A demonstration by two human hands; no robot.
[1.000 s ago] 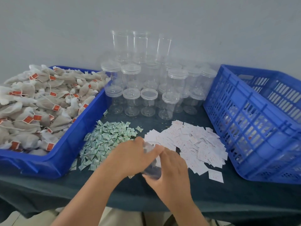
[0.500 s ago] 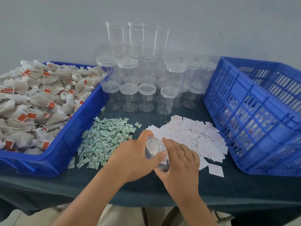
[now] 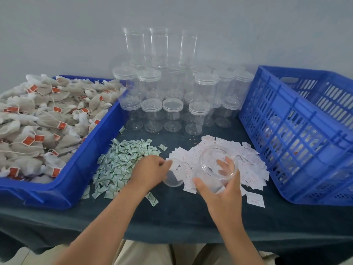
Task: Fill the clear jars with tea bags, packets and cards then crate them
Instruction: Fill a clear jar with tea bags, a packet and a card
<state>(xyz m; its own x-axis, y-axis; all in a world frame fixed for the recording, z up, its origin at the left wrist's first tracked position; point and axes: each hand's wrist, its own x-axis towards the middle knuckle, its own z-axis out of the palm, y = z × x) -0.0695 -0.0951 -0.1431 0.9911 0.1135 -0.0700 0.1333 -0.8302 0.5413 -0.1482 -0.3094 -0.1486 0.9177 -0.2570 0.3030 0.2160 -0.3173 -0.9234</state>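
Note:
My right hand point(image 3: 221, 196) grips an open clear jar point(image 3: 210, 159) above the pile of white cards point(image 3: 248, 159), its mouth tilted up toward me and my fingers showing through its wall. My left hand point(image 3: 150, 171) holds the jar's clear lid point(image 3: 173, 180) low over the dark cloth, between the green packets point(image 3: 122, 161) and the cards. Tea bags point(image 3: 38, 119) with red tags fill the blue tray point(image 3: 80, 175) on the left. A blue slotted crate point(image 3: 286, 131) stands on the right.
Several lidded clear jars point(image 3: 172, 115) stand in rows at the back centre, with taller stacked ones point(image 3: 158, 44) behind them against the wall. One card point(image 3: 256, 200) lies alone near the crate. The table's front edge runs just under my forearms.
The lid has come off the jar. My left hand drew it left and down while my right hand carried the open jar to the right over the cards.

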